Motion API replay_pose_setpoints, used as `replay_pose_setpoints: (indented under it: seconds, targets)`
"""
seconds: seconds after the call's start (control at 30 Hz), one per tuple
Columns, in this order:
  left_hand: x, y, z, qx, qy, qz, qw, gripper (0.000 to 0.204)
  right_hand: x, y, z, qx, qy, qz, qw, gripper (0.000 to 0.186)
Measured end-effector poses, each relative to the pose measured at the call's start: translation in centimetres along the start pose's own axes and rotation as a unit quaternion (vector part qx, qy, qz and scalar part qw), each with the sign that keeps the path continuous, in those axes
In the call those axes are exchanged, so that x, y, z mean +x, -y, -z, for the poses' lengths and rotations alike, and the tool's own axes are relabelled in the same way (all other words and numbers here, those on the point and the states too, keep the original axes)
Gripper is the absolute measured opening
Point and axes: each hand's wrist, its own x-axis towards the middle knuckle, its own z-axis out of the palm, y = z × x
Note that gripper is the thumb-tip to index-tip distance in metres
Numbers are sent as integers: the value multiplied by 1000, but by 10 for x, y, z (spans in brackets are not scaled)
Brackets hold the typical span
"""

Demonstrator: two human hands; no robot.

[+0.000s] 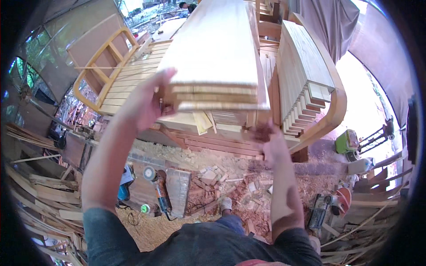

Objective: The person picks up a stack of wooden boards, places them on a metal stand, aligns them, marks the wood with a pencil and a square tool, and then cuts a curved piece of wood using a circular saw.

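Observation:
A stack of several pale wooden boards (213, 62) stretches away in front of me, its cut ends facing me. My left hand (153, 97) grips the left edge near these ends, thumb toward the top and fingers lower down at the side. Below the stack's right front corner is my right hand (268, 139), apart from the boards as far as I can see. Motion smears its fingers, and whether they hold anything is unclear. Beneath the boards, a short pale wood piece (203, 123) sticks out toward me.
Slatted wooden bench frame (117, 84) at left; a row of stacked boards (306, 80) in a curved frame at right. On the floor: an angle grinder (160, 193), a sander-like tool (326, 208), wood scraps (211, 177) and sawdust. Lumber piles (49, 190) line the left side.

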Motion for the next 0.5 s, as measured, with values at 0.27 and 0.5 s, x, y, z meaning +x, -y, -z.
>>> replay_pose_setpoints:
  seconds: [0.27, 0.5]
  targets:
    - [39, 6, 0, -174, 156, -117, 965, 58, 33, 190, -119, 29, 279, 135, 950, 65]
    - [48, 52, 5, -206, 166, -210, 941, 50, -25, 130, -143, 18, 130, 147, 980, 69]
